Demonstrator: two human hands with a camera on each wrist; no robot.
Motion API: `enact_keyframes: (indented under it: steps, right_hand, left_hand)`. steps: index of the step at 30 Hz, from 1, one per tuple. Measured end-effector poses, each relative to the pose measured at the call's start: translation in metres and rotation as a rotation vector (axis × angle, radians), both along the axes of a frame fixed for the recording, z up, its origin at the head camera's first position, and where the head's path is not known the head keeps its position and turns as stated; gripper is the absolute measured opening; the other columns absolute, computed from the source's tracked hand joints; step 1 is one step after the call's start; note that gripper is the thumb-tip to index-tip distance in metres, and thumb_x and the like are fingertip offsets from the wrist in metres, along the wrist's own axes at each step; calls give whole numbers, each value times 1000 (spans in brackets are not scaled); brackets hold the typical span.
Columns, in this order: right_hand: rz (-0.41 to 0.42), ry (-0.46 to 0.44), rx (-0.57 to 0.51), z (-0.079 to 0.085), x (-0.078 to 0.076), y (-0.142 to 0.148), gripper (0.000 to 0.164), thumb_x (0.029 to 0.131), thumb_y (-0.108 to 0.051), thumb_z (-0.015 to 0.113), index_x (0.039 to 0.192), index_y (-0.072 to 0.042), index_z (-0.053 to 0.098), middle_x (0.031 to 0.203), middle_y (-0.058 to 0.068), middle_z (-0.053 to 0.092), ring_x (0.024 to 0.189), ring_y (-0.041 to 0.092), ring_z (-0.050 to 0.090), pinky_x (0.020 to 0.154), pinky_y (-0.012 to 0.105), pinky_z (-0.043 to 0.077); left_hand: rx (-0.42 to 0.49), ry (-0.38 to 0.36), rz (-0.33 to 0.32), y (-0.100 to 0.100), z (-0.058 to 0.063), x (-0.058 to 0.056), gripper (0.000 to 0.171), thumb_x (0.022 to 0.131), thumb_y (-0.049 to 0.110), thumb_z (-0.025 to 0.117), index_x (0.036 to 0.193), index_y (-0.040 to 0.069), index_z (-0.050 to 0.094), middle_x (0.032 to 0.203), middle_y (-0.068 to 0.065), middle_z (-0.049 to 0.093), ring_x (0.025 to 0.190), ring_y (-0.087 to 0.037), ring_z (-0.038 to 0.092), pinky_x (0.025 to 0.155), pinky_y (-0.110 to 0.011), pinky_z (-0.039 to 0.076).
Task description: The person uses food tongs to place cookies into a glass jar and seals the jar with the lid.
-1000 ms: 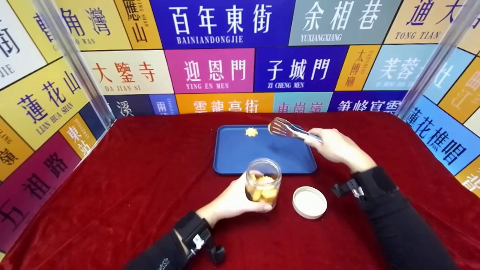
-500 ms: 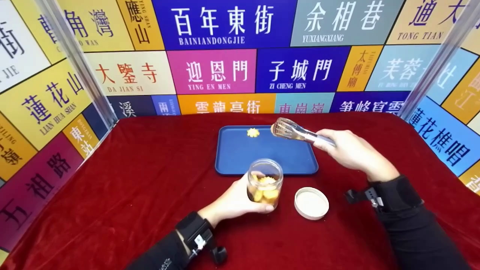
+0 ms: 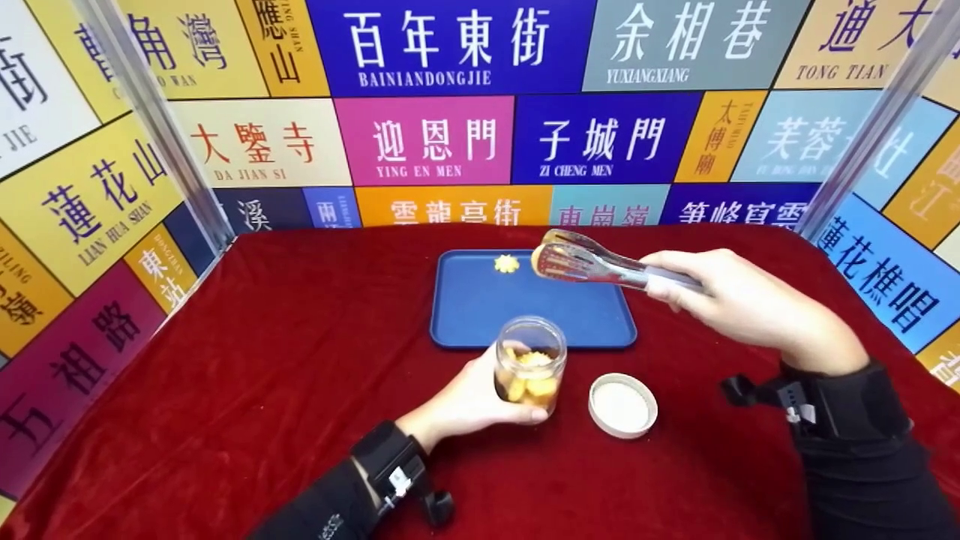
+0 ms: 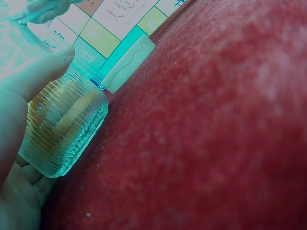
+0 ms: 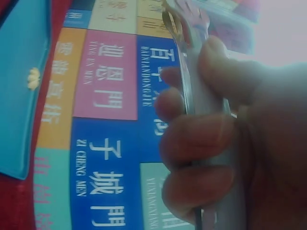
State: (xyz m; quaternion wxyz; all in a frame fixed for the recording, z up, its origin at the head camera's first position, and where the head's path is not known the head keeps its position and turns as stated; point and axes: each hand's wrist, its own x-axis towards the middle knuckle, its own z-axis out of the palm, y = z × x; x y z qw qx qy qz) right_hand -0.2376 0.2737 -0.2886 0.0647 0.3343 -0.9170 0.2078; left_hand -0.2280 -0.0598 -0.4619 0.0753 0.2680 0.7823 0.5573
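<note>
My left hand (image 3: 480,401) grips a clear ribbed glass jar (image 3: 531,375) that stands upright on the red cloth, holding several yellow cookies. In the left wrist view, the thumb and fingers wrap round the jar (image 4: 67,124). My right hand (image 3: 739,300) holds metal tongs (image 3: 600,262) by the handle, their slotted heads raised over the back of the blue tray. A round yellow-orange edge (image 3: 537,259) shows between the heads. On the tray's far side lies one flower-shaped yellow cookie (image 3: 506,263). Curled fingers (image 5: 196,139) close round the tongs in the right wrist view.
The blue tray (image 3: 480,315) lies behind the jar on the red cloth (image 3: 285,360). A round whitish lid (image 3: 622,406) rests right of the jar. Colourful sign panels (image 3: 427,142) and metal posts (image 3: 161,127) stand at the back and sides.
My right hand has moved to the right and its wrist has turned, so the tongs lie flatter with their heads still over the tray. The left hand and jar stay in place.
</note>
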Motion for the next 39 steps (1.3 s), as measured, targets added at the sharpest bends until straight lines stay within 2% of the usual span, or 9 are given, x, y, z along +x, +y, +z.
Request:
enact_keyframes:
  steps: [5, 9, 13, 17, 22, 26, 32, 34, 39]
  right_hand:
    - [36, -58, 17, 9, 10, 1, 23, 108, -25, 66, 131, -29, 68, 75, -12, 57, 65, 9, 55, 58, 27, 43]
    - [51, -68, 22, 13, 16, 0, 24, 108, -25, 66, 131, -31, 68, 76, -11, 58, 63, 9, 55, 55, 26, 44]
    - [81, -64, 24, 14, 18, -2, 18, 107, -23, 67, 123, -31, 69, 75, -12, 59, 63, 8, 55, 55, 26, 43]
    - [93, -81, 53, 14, 19, -4, 10, 108, -28, 65, 116, -34, 69, 75, -11, 58, 64, 7, 53, 57, 27, 43]
    - [75, -105, 64, 14, 21, -3, 11, 108, -31, 64, 118, -35, 69, 75, -9, 57, 65, 8, 53, 58, 27, 43]
    - [62, -143, 65, 12, 18, -4, 18, 109, -37, 63, 125, -34, 68, 78, -9, 56, 70, 10, 56, 63, 29, 45]
    - [-4, -172, 78, 5, 11, -5, 35, 109, -40, 62, 140, -26, 65, 100, -9, 67, 91, 13, 60, 80, 33, 50]
    - [-18, -165, 70, 3, 9, -3, 35, 108, -38, 63, 140, -24, 65, 105, -9, 68, 93, 13, 61, 82, 33, 50]
    - [-50, -136, 45, -2, 1, 1, 31, 106, -36, 68, 135, -24, 66, 100, -7, 69, 88, 14, 61, 79, 32, 49]
  left_hand:
    - [19, -4, -12, 0, -1, 0, 86, 75, 27, 99, 145, 11, 51, 127, 6, 70, 117, -10, 66, 108, -32, 50]
    - [25, 4, -16, 1, -1, 0, 85, 76, 28, 98, 145, 11, 52, 128, 6, 70, 118, -10, 66, 108, -33, 50]
    - [30, 17, -24, 1, -1, -1, 84, 76, 28, 98, 145, 14, 53, 129, 8, 69, 119, -10, 65, 110, -33, 49]
    - [22, 14, -22, 1, -2, -1, 83, 75, 29, 99, 143, 18, 53, 129, 9, 69, 119, -9, 66, 109, -32, 49]
    - [23, 7, -21, 1, -1, -1, 83, 75, 29, 99, 143, 18, 52, 129, 9, 69, 118, -8, 65, 109, -31, 49]
    - [23, 12, -27, 1, -1, -2, 84, 75, 30, 99, 144, 19, 52, 129, 10, 69, 118, -8, 66, 109, -32, 50]
    - [24, 13, -31, 1, -2, -2, 84, 76, 30, 98, 145, 18, 52, 129, 11, 69, 119, -8, 66, 110, -31, 49]
    - [26, 11, -30, 1, -2, -2, 83, 76, 30, 98, 145, 19, 52, 129, 10, 69, 118, -8, 66, 110, -31, 49]
    - [22, 11, -25, 1, -2, -2, 86, 76, 30, 99, 146, 18, 51, 129, 11, 69, 118, -8, 66, 109, -31, 49]
